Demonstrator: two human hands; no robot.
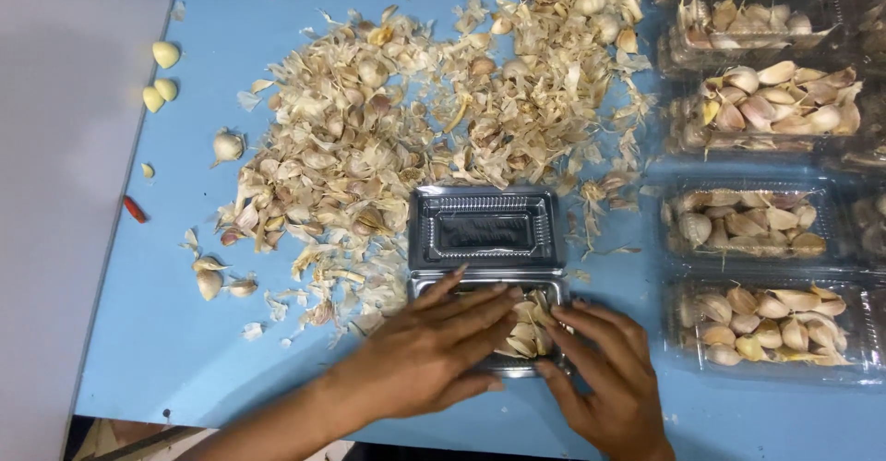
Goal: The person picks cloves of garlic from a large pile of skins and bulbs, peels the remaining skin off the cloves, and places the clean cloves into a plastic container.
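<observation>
Head view: blue table (166, 332) seen from above, person's arms entering at the lower edge.
Far left: three peeled yellow cloves (159, 78) on the grey strip, a small red scrap (135, 209) below them.
Upper middle: wide heap of papery garlic skins (406, 119) with loose cloves mixed in.
Left hand (434, 346): flat, fingers spread, pressing down on the cloves in the tray; not clenched.
Clear hinged tray (486, 230): lower centre, lid thrown back toward the heap, base packed with pale unpeeled garlic cloves (528, 327), shiny ribbed plastic.
Right hand (604, 369): fingers curled on the tray's right corner, steadying it.
Right edge: rows of filled clear boxes (771, 226), closed.
Risk: I'd say the mounded cloves could slip out or jam the lid if pressed unevenly; the light tray might skid.
</observation>
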